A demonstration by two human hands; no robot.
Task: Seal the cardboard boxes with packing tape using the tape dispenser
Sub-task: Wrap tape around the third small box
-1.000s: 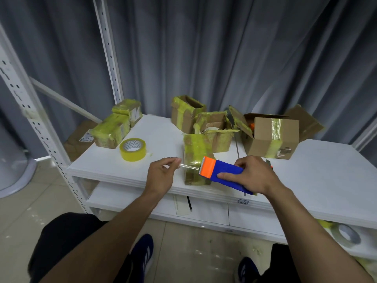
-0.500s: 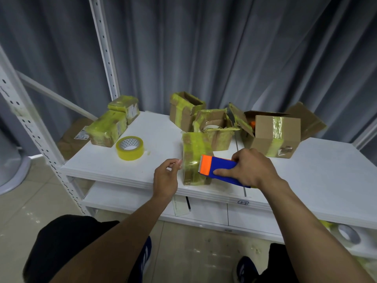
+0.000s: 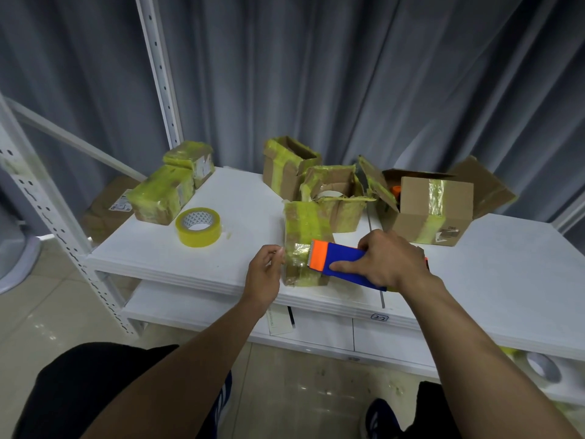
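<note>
A small cardboard box (image 3: pixel 302 226) wrapped in yellowish tape stands near the front edge of the white shelf (image 3: pixel 506 280). My right hand (image 3: pixel 384 259) grips the blue and orange tape dispenser (image 3: pixel 335 263), whose toothed orange end lies against the box's front face. My left hand (image 3: pixel 264 275) pinches the free end of the clear tape at the box's left edge. A short stretch of tape spans the box front between my hands.
A yellow tape roll (image 3: pixel 198 227) lies to the left, behind it two fully taped boxes (image 3: pixel 161 199). Three open boxes (image 3: pixel 427 204) stand at the back. A grey curtain hangs behind. A perforated shelf upright (image 3: pixel 47 210) stands left. Another tape roll (image 3: pixel 543 369) sits on the lower shelf.
Both hands have moved forward to the box. The dispenser's orange end has come against the box front, and the tape held in my left hand now lies on the box.
</note>
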